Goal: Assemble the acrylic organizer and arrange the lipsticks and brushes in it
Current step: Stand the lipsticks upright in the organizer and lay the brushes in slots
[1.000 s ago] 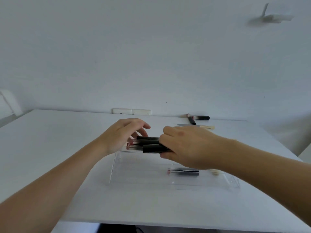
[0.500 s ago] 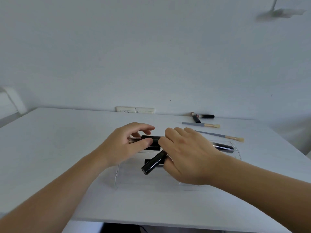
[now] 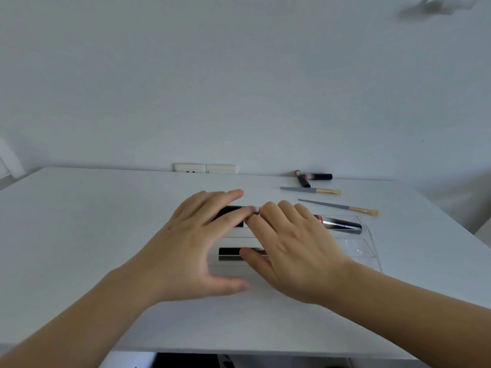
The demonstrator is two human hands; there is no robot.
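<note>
A clear acrylic organizer (image 3: 369, 236) lies flat in the middle of the white table. My left hand (image 3: 191, 243) hovers over its left part, with straight fingers resting on a black lipstick (image 3: 228, 214) in the far row. To its right, my right hand (image 3: 292, 245) is spread flat and its thumb touches another black lipstick (image 3: 230, 254) lying in the near row. A silver and black lipstick (image 3: 341, 224) lies in the far row at the right. The tips of both hands meet over the far row. Much of the organizer is hidden under my hands.
Behind the organizer on the table lie two loose lipsticks (image 3: 318, 176) and two grey-handled brushes (image 3: 310, 190) (image 3: 338, 207). A wall socket (image 3: 205, 168) sits at the table's back edge. The table's front edge runs just below my forearms.
The black lipstick my right hand held at an angle now lies level in the near row. Both hands have flattened out over the organizer.
</note>
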